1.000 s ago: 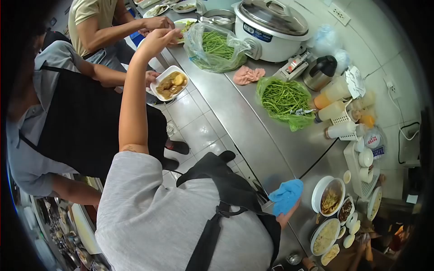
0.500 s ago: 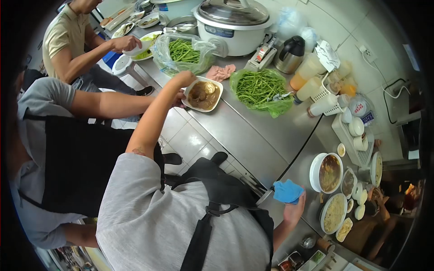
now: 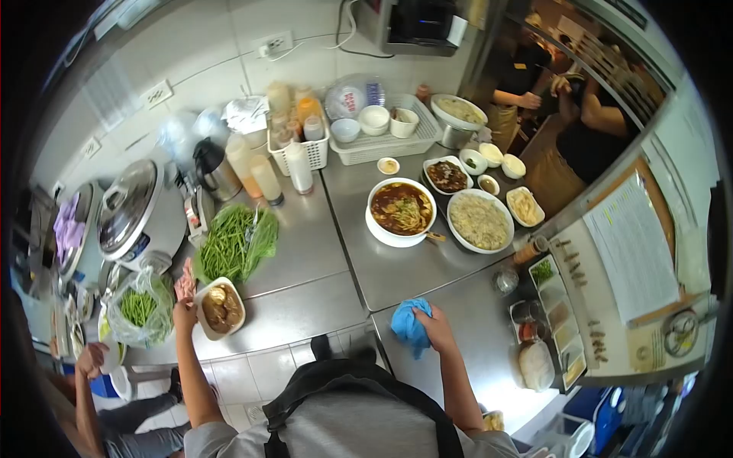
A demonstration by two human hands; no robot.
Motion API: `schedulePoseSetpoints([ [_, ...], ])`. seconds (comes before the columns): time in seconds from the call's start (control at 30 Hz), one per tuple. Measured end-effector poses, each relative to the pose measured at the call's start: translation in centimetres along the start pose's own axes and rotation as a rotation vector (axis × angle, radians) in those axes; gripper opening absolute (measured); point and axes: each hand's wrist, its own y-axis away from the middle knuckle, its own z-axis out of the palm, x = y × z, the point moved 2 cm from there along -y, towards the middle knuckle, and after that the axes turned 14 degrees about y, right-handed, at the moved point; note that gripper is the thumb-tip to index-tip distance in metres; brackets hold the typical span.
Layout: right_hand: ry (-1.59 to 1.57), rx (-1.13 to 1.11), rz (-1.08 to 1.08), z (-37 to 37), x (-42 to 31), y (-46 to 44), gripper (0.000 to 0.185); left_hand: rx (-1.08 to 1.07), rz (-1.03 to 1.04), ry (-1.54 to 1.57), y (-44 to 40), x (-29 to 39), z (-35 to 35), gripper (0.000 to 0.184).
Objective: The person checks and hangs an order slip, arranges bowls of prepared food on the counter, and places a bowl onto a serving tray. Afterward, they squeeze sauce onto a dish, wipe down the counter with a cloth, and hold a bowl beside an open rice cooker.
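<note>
left hand (image 3: 185, 314) pinches the bowl (image 3: 217, 336) by one side, near the front edge of the worktop (image 3: 294, 305); right hand (image 3: 437, 328) grips the blue cloth (image 3: 410, 327); that one-sided hold could tip sauce (image 3: 214, 317) out.

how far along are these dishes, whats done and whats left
Looks done: the round white bowl of brown soup and the white dish of pale food stand filled on the steel counter. In hand: the left hand holds a squarish white bowl of brown stew, the right hand a blue cloth. Probably left: setting down the stew, held apart from those dishes.
</note>
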Motion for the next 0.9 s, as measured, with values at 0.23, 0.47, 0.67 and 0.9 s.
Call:
schedulePoseSetpoints([
  [0.23,0.168,0.297,-0.019,-2.4,2.4,0.9,0.041,-0.154,0.281,-0.024,4.3,11.2,10.7,0.030],
  [0.47,0.173,0.571,0.092,-5.6,4.4,4.9,0.050,-0.490,0.577,-0.014,8.3,22.2,22.3,0.028],
  [0.67,-0.064,0.618,0.011,-7.0,6.4,10.6,0.039,-0.847,0.727,0.019,13.1,32.0,32.1,0.025],
  [0.9,-0.415,0.943,0.048,-7.4,7.5,16.2,0.026,-0.910,1.236,0.039,23.9,42.4,37.0,0.026],
])
